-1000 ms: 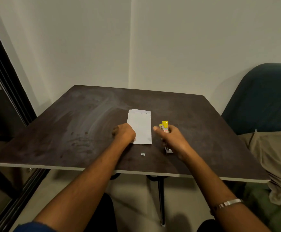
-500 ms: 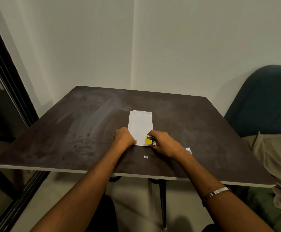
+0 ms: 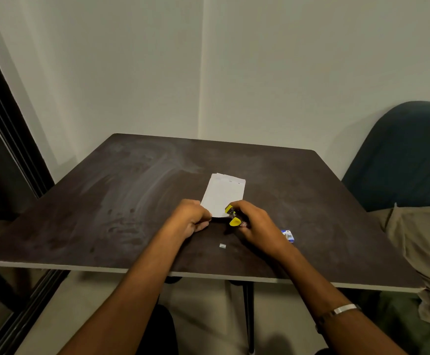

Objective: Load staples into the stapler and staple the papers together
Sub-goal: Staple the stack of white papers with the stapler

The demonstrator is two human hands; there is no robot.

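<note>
My right hand point(image 3: 256, 224) has a closed grip on the yellow stapler point(image 3: 233, 217), its mouth at the near right corner of the papers point(image 3: 223, 197) on the dark bench point(image 3: 137, 201). My left hand point(image 3: 189, 217) pinches the papers' near left corner. A loose strip of staples point(image 3: 222, 245) lies just nearer me, and a small blue box point(image 3: 288, 235) sits beside my right wrist.

Single view, head-worn, wide-angle. Faces forward and down over a dark table point(image 3: 121, 201) set in a wall corner. Both forearms enter from the bottom edge; hands sit near frame centre, fairly close.
</note>
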